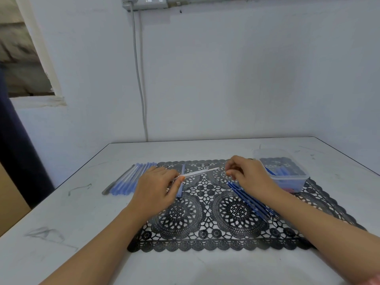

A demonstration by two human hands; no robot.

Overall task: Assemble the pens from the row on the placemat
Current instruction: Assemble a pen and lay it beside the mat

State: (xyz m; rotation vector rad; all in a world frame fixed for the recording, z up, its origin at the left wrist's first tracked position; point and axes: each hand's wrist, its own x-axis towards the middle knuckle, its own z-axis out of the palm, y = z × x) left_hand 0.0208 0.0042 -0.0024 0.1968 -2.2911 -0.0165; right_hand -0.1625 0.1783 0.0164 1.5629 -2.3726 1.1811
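While left hand (156, 188) pinches refill (201, 173), right hand (246, 173) grip at far end unclear; next: slide into barrel (180, 191) beneath left fingers.

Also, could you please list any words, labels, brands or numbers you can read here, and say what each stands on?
No text can be read anywhere in this view.
On the pale blue pen barrels: no print visible.
On the white refill pinched by the left hand: blank.
On the clear plastic container: no label visible.
On the wall socket box: any marking is too small and blurred to read.
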